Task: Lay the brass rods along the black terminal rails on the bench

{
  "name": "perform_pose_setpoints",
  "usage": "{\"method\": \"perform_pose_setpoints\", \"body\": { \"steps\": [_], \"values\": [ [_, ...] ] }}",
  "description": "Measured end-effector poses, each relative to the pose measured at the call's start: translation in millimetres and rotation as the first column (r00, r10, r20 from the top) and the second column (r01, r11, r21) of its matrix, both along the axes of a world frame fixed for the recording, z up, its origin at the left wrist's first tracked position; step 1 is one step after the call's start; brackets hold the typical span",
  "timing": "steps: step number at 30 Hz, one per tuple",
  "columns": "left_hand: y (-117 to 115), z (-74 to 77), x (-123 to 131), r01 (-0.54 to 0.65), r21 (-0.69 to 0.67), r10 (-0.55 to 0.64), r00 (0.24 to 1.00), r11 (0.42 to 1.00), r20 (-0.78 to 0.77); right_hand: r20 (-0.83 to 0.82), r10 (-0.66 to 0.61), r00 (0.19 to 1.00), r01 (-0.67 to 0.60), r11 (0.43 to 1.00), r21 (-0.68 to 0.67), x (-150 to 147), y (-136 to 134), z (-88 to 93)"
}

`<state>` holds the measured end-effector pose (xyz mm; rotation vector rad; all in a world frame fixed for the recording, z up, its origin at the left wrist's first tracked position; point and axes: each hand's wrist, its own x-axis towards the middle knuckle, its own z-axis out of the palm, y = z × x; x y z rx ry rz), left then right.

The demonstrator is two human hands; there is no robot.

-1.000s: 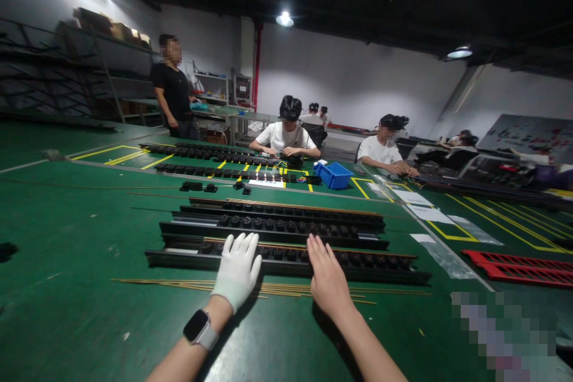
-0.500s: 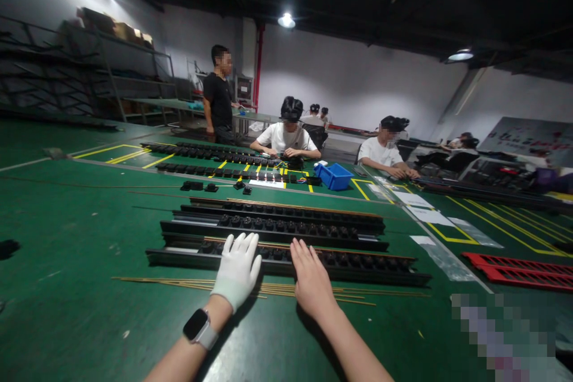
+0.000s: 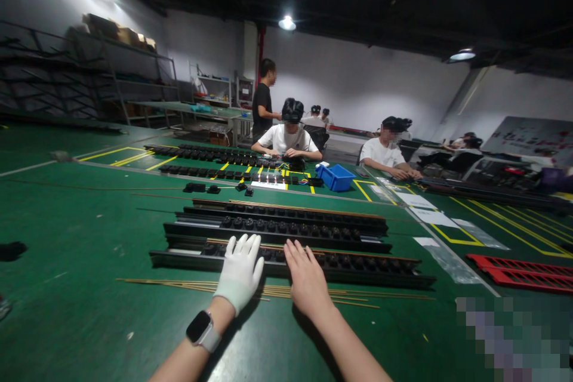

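Note:
My left hand, in a white glove, rests palm down with its fingers stretched over the nearest black channel. To its right, my bare right hand lies flat across the same channel, fingers extended and fairly close together. Black round parts fill the channel in a row, and a thin brass-coloured rod runs along it under or beside my fingertips. Contact beneath the fingers is hidden. Behind it lie a second black channel with similar parts and a third. Several loose brass-coloured rods lie on the near side, partly beneath my wrists.
A blue bin stands beyond the channels on the green table. Small black parts and long black strips lie further back. A red slotted frame is at right. Co-workers sit across the table; another person stands behind.
My right hand has slid slightly left along the channel, toward my left hand. My left hand stays nearly in place. The standing person in the background has moved right.

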<state>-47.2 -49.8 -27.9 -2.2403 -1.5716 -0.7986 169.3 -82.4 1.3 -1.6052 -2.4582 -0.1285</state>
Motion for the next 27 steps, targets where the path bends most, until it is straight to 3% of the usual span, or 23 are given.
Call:
{"method": "perform_pose_setpoints", "body": {
  "steps": [7, 10, 18, 24, 27],
  "values": [
    [-11.7, -2.1, 20.2, 0.124, -0.020, -0.125, 0.989, 0.992, -0.077, 0.000, -0.005, 1.000, 0.005, 1.000, -0.010, -0.4, 0.1, 0.3],
    [-14.7, -1.5, 24.6, 0.123, -0.060, -0.129, 0.988, 0.991, -0.091, -0.003, -0.004, 1.000, 0.004, 1.000, 0.004, -0.5, 0.2, -0.5],
    [-11.5, 5.4, 12.5, -0.048, -0.059, 0.047, 0.999, 0.997, -0.025, -0.020, -0.003, 1.000, 0.003, 1.000, 0.008, 1.4, 0.5, -3.3],
    [-10.6, 5.2, 7.6, -0.071, -0.065, 0.069, 0.997, 0.995, -0.034, -0.030, -0.001, 1.000, 0.001, 1.000, 0.006, 1.7, 2.0, -6.1],
    [-9.6, 7.4, 2.8, -0.143, -0.025, 0.142, 0.990, 0.989, -0.020, -0.036, 0.001, 0.999, -0.001, 1.000, 0.012, 2.1, 1.8, -6.8]
  ]
}}
